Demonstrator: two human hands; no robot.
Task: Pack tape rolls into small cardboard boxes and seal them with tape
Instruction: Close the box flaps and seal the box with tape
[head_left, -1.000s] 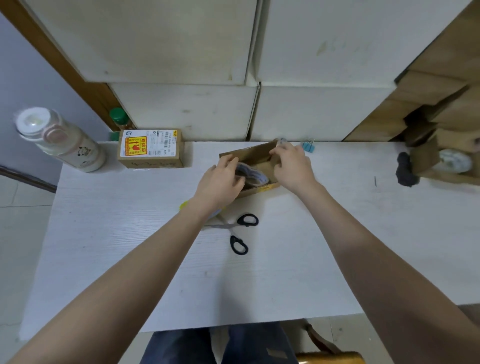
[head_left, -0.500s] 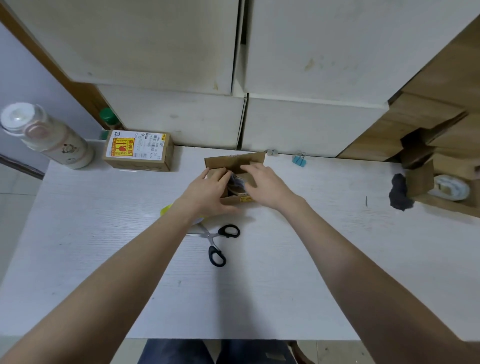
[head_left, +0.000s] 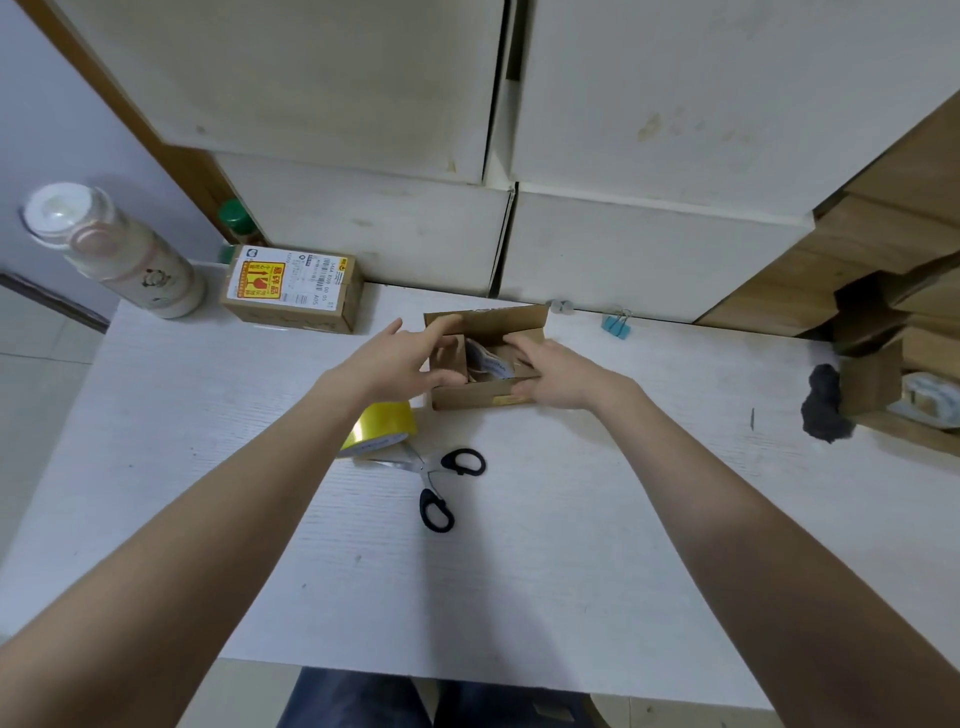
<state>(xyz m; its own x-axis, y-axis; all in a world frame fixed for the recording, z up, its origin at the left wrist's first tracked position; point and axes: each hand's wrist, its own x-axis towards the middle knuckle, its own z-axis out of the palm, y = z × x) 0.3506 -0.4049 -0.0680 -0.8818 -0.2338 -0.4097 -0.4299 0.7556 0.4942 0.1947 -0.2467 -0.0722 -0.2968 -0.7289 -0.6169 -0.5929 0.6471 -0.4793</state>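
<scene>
Both hands (head_left: 400, 364) at open box (head_left: 485, 397)

Two bare arms reach out from the bottom corners. They have no sleeves, no watch and no rings. The left hand (head_left: 395, 361) and the right hand (head_left: 558, 376) have short, plain nails. Low down, between the arms, you can see dark blue jeans (head_left: 363, 699) on the person's legs.
</scene>
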